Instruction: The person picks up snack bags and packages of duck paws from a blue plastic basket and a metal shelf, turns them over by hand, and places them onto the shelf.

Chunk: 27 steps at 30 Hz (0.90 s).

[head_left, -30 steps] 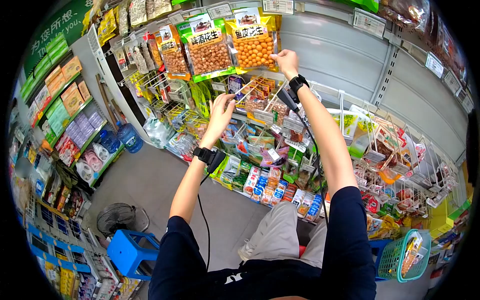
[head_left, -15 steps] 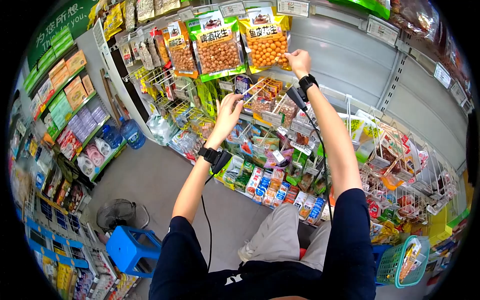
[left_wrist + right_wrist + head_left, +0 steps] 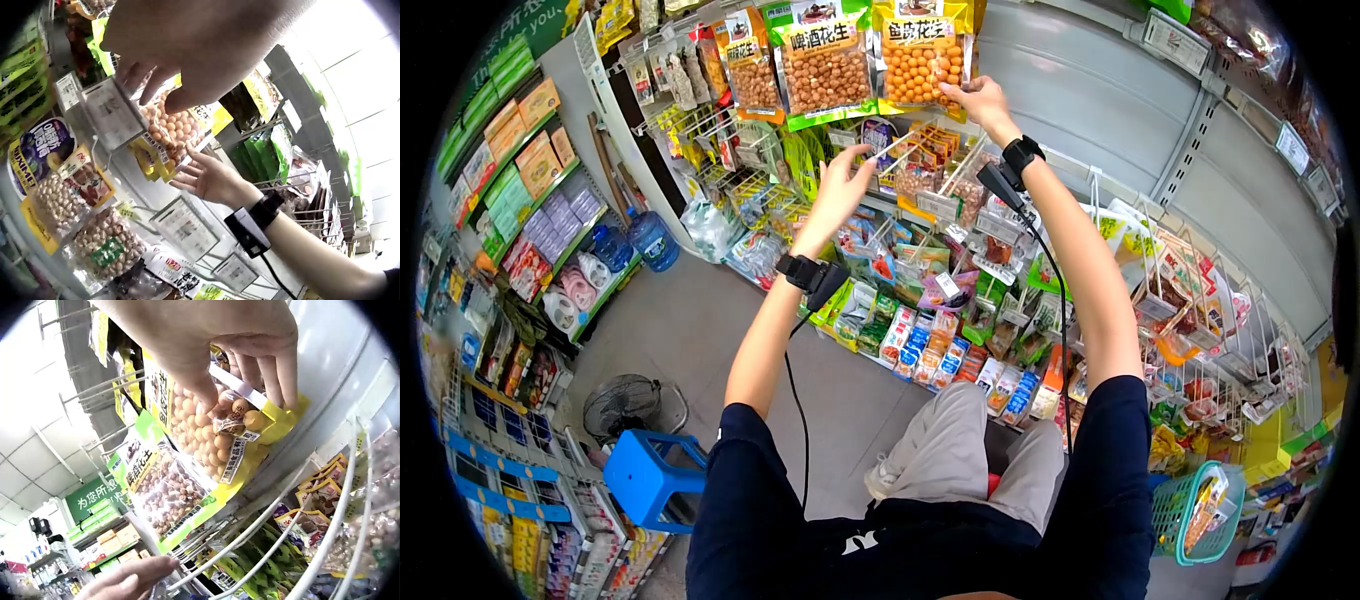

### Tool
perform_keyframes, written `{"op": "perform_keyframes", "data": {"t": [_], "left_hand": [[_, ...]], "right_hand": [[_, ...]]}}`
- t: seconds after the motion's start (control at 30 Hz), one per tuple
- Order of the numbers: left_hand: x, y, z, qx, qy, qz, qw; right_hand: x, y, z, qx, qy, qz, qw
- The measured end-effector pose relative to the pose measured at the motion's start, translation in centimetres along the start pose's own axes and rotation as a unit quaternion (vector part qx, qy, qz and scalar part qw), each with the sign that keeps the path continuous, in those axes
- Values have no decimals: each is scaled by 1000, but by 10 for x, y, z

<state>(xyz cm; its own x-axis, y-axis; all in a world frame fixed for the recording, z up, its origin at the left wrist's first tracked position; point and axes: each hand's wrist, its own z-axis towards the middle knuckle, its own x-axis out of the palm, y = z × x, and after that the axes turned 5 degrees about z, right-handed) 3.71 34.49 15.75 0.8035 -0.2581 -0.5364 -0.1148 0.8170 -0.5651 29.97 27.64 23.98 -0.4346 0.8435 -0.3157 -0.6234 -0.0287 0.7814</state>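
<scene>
A yellow bag of round orange-coated nuts (image 3: 920, 65) hangs at the top of the rack. The right hand (image 3: 982, 106) pinches its lower right edge; in the right wrist view the thumb of the right hand (image 3: 231, 350) lies on the bag's front (image 3: 209, 434), the other fingers behind its edge. Beside it hangs a green-edged bag of brown nuts (image 3: 828, 75), and left of that an orange one (image 3: 750, 75). Lower and to the left, the left hand (image 3: 837, 198) is raised with fingers spread near a wire hook, holding nothing that shows.
Wire hooks with price tags (image 3: 938, 205) stick out below the bags, over rows of small packets (image 3: 930, 345). At lower right stands a green basket (image 3: 1212, 520) with packets inside. A blue stool (image 3: 650, 478), a fan (image 3: 622, 405) and water bottles (image 3: 653, 240) are on the left.
The head view has shifted, so the bags appear higher and further left than half a second ago. The right hand remains at the yellow bag's edge; the left hand's fingers have spread wider.
</scene>
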Motion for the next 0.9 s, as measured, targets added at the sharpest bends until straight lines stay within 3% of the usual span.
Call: {"op": "perform_keyframes", "data": {"t": [0.03, 0.1, 0.23, 0.3, 0.37, 0.47, 0.77, 0.83, 0.9], "left_hand": [[-6, 1, 6, -31, 25, -43, 998], [-14, 15, 24, -14, -15, 19, 1000], [-43, 14, 58, -49, -16, -6, 999], [-46, 28, 78, -35, -36, 28, 998], [-46, 43, 97, -31, -51, 31, 998], [-45, 56, 110, -51, -64, 14, 997], [-46, 80, 131, -57, -55, -8, 997], [-48, 82, 136, -74, -17, -48, 996], [-47, 82, 136, -71, -25, -35, 997]], "right_hand": [[0, 1, 0, -19, -1, -19, 1000], [0, 3, -3, -39, -3, -37, 999], [-1, 9, -3, -32, 18, -21, 999], [0, 8, 3, 13, 56, -71, 996], [0, 8, 6, 2, 44, -85, 995], [-8, -8, 16, -65, -5, -110, 992], [-40, 10, 12, -81, 12, -137, 987], [-50, 17, 11, -86, 18, -136, 987], [-55, 21, 10, -75, 4, -188, 979]]}}
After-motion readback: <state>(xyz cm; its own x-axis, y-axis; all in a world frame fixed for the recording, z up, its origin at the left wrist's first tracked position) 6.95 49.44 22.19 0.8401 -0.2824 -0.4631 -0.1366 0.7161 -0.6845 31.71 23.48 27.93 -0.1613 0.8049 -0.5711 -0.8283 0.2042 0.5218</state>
